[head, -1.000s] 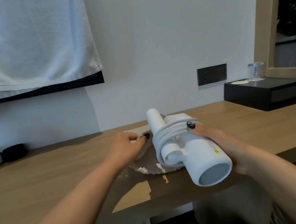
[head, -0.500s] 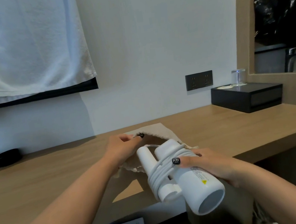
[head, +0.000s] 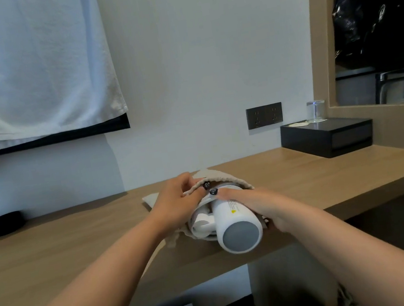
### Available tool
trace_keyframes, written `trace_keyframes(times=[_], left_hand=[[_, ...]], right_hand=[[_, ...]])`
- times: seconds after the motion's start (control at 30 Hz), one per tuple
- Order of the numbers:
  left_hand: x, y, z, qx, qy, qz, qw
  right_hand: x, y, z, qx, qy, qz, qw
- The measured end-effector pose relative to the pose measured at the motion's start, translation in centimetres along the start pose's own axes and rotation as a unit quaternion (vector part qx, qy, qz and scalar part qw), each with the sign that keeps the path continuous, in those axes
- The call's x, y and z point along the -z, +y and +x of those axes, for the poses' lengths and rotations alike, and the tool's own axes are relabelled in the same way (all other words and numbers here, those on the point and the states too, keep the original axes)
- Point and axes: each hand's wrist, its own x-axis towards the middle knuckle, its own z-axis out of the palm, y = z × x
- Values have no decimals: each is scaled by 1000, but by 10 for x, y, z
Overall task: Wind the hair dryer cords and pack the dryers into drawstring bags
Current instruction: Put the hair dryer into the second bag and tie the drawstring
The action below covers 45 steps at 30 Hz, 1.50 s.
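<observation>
1. The wooden surface (head: pixel 52 243) carries a beige drawstring bag (head: pixel 221 177).
2. The white hair dryer (head: pixel 235 222), cord wound, has gone nose-first into the bag's mouth, where a second ago it hovered outside; packing appears about half done.
3. The left hand (head: pixel 177 203) pinches the bag's rim open.
4. The right hand (head: pixel 263 202) grips the dryer.
</observation>
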Motion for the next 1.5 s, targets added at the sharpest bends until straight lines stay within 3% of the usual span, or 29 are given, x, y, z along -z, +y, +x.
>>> trace_keyframes(times=[0.13, 0.23, 0.43, 0.6, 0.87, 1.07, 1.2, 1.33, 1.43, 1.5], left_hand=[[0, -1, -4, -15, 13, -42, 999], [-6, -4, -9, -16, -21, -71, 997], [-14, -18, -14, -10, -32, -55, 998], [-16, -16, -16, -1, 26, -59, 998], [-20, -6, -12, -28, 53, -57, 997], [-16, -10, -19, -94, 69, 28, 993], [-20, -13, -24, -113, 74, 34, 990], [-19, -18, -23, -98, 84, 29, 991], [-15, -28, -24, -91, 35, 18, 995], [-11, -39, -23, -87, 7, 82, 993]], right_hand=[[-2, -8, 6, -32, 5, 7, 999], [-3, -6, 15, -45, 15, 4, 999], [1, 3, 19, -70, 7, 55, 996], [5, 7, 13, -12, 44, 145, 988], [-43, 39, 7, 121, 161, 18, 979], [-45, 44, 17, 169, 125, 196, 958], [-57, 52, 36, 138, 145, 261, 944], [-69, 48, 62, 49, 229, 293, 927], [-78, 41, 80, 9, 256, 314, 914], [-82, 38, 85, 1, 252, 336, 908]])
